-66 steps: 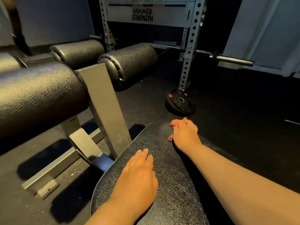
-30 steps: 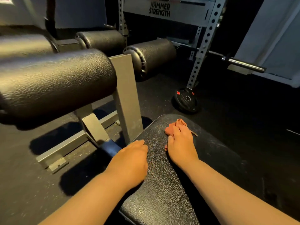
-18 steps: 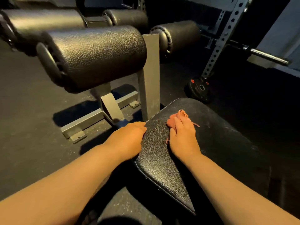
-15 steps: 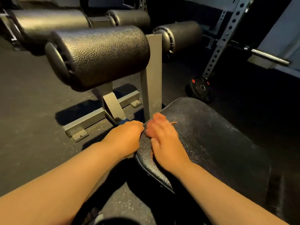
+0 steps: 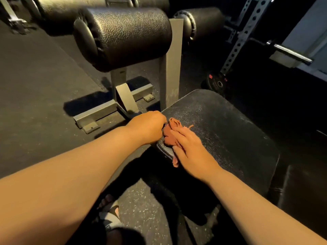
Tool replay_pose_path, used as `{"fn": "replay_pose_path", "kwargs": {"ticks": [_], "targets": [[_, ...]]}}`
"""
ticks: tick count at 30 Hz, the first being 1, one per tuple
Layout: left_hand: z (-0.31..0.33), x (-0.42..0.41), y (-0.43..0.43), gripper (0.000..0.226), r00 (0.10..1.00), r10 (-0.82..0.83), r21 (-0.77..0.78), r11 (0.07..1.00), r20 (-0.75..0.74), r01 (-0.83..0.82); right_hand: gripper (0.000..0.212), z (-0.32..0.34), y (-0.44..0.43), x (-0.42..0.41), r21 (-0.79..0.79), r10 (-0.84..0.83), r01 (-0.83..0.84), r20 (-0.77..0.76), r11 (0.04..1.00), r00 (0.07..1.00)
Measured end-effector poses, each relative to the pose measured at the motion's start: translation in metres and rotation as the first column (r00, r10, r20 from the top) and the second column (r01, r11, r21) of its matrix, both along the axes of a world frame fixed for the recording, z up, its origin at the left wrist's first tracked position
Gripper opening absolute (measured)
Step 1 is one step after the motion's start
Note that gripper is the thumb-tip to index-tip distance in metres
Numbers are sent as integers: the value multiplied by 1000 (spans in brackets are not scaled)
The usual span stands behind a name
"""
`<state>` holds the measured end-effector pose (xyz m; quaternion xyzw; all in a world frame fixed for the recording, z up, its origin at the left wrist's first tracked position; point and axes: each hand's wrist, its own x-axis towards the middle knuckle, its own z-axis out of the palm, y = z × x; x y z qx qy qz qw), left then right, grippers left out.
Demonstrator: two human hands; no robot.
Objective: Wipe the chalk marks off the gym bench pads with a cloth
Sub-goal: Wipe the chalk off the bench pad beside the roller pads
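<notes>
A person's left hand (image 5: 148, 128) grips the edge of the bench pad (image 5: 223, 131); the right hand (image 5: 192, 152), fingers flat, presses a red cloth (image 5: 170, 136) onto it just beside. A roller pad (image 5: 127, 36) and steel post (image 5: 172, 68) stand beyond both hands.

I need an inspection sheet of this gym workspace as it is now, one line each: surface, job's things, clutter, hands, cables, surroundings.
Surface: flat bench pad, black and textured, with a pale chalky haze on its far and right parts.
Job's things: reddish cloth, bunched at the pad's near left corner.
Clutter: weight plate on the floor beyond the pad.
Hands: right hand presses the cloth with straight fingers; left hand is at the pad's left edge with fingers curled, grip unclear.
Cables: nothing seen.
Surroundings: roller pad on a grey steel frame; perforated rack upright; barbell end; dark rubber floor.
</notes>
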<state>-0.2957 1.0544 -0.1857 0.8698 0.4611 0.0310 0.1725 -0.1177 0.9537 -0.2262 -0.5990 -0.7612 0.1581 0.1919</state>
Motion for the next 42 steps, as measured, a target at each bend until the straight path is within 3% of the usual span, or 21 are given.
{"fn": "replay_pose_path", "kwargs": {"ticks": [2, 3, 5, 7, 9, 11, 13, 15, 16, 19, 21, 23, 25, 27, 30, 33, 35, 37, 39, 42], "targets": [[0, 2, -6, 18, 1000, -24, -5, 1000, 16, 25, 46, -4, -11, 30, 29, -63, 62, 14, 998, 998], [-1, 3, -10, 18, 999, -47, -19, 999, 12, 47, 43, -8, -18, 45, 58, -178, 177, 0, 982, 984], [-7, 5, -19, 22, 995, -98, -40, 994, -8, 98, 42, -16, -31, 58, 66, -499, 500, -34, 863, 866], [-13, 7, -28, 25, 993, -116, -41, 992, -27, 115, 45, -23, -42, 42, 49, -689, 692, -65, 721, 722], [-18, 11, -37, 22, 990, -140, -4, 990, -14, 140, 48, -25, -49, 14, 67, -621, 628, -97, 775, 778], [-19, 17, -46, 23, 986, -168, 11, 986, -11, 168, 54, -21, -58, -3, 67, -379, 386, -102, 920, 920], [-17, 24, -55, 21, 982, -187, -7, 982, 8, 187, 56, -13, -65, 9, 52, -174, 176, -51, 983, 984], [-17, 33, -63, 26, 975, -223, -16, 975, 14, 223, 55, -13, -73, 41, 51, -145, 145, -5, 988, 989], [-17, 36, -66, 27, 967, -253, -13, 967, -5, 253, 53, -16, -77, 58, 52, -226, 226, -6, 973, 974], [-21, 48, -75, 28, 953, -302, -6, 953, -14, 301, 50, -25, -89, 90, 45, -632, 632, -23, 773, 775], [-23, 54, -78, 26, 951, -309, 3, 951, 6, 309, 49, -26, -90, 76, 23, -768, 770, -63, 638, 638], [-24, 61, -80, 22, 956, -291, 13, 957, 38, 290, 52, -22, -88, 46, 33, -694, 704, -134, 710, 707], [-24, 66, -84, 21, 962, -262, -3, 965, 77, 263, 56, -15, -90, 18, 51, -447, 462, -181, 885, 876], [-24, 73, -87, 27, 961, -258, -13, 965, 100, 260, 55, -10, -92, 19, 66, -229, 241, -153, 968, 961], [-25, 84, -89, 37, 961, -270, -22, 962, 59, 272, 65, -17, -93, 64, 19, -252, 254, -70, 967, 965], [-23, 93, -95, 43, 952, -305, -14, 952, -6, 305, 63, -21, -95, 95, -47, -586, 589, -189, 807, 788], [-25, 98, -100, 50, 951, -308, -23, 951, 9, 308, 67, -18, -96, 89, -77, -689, 689, -192, 721, 699], [-31, 103, -103, 58, 956, -285, -43, 957, 65, 288, 75, -10, -95, 73, -189, -588, 557, -258, 809, 766], [-38, 112, -106, 61, 958, -263, -38, 962, 114, 269, 71, -4, -94, 67, -227, -380, 317, -336, 921, 862], [-39, 128, -122, 60, 991, -113, -10, 993, 74, 114, 59, 2, -94, 95, -298, -270, 191, -255, 935, 928]]}}
